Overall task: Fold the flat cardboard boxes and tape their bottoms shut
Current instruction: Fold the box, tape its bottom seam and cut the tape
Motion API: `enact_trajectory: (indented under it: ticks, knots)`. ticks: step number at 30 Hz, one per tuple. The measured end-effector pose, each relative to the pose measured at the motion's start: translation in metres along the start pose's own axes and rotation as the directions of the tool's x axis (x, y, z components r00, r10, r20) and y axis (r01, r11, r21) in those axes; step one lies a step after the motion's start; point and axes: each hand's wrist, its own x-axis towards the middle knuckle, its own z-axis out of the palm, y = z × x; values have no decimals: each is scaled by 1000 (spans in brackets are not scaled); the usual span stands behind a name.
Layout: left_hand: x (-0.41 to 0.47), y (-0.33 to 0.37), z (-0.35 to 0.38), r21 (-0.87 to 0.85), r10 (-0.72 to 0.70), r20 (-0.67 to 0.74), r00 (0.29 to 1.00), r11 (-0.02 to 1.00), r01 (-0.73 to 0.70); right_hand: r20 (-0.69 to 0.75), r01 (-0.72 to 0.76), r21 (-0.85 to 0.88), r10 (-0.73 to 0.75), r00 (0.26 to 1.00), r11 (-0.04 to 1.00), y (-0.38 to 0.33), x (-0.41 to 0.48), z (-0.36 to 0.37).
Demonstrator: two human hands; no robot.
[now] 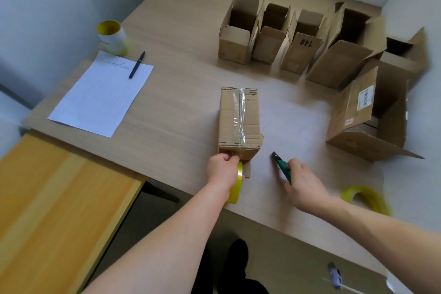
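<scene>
Left hand (222,170), lower centre of frame, curled round a yellow tape roll (237,182) at the near end of a small brown cardboard box (238,119), clear tape along its upturned bottom. Right hand (304,184) just right, gripping a green-handled box cutter (282,167) over the pale wooden surface (181,107). Row of open folded boxes (269,38) at upper right.

Brown box (238,122) w/ clear tape strip (241,114), yellow tape roll (236,184), green cutter (284,168), white lined paper (102,95).

Soft, even daylight, faint shadows, wide-angle bending at edges, slight blur.
</scene>
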Motion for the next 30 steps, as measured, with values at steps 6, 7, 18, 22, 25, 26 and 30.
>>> enact_trajectory:
  ticks: [6, 7, 18, 22, 25, 26, 30]
  knots:
    - [-2, 1, 0, 0, 2, 4, 1000, 1000, -2, 38, -26, 86, 23, 999, 996, -15, 14, 8]
    - [-3, 1, -1, 3, 2, 4, 1000, 1000, -2, 49, -28, 86, 23, 999, 996, -16, 16, 8]
    - [-5, -2, -3, 52, 13, -26, 1000, 999, -12, -433, 548, 92, -462, 774, 831, -57, 2, -37]
    - [10, -6, 1, 50, -6, -63, 998, 999, 9, -201, 649, -177, -673, 712, 740, -84, 16, -43]
    - [34, -19, 1, 55, -77, -70, 995, 995, 81, -72, 628, -267, -665, 743, 731, -89, 22, -46]
    - [32, -17, 0, 76, -98, -47, 994, 992, 101, -48, 625, -267, -658, 752, 734, -88, 22, -48]
    - [-16, 1, -13, 139, -52, 83, 995, 989, 40, 20, 634, -117, -636, 771, 764, -80, 16, -56]
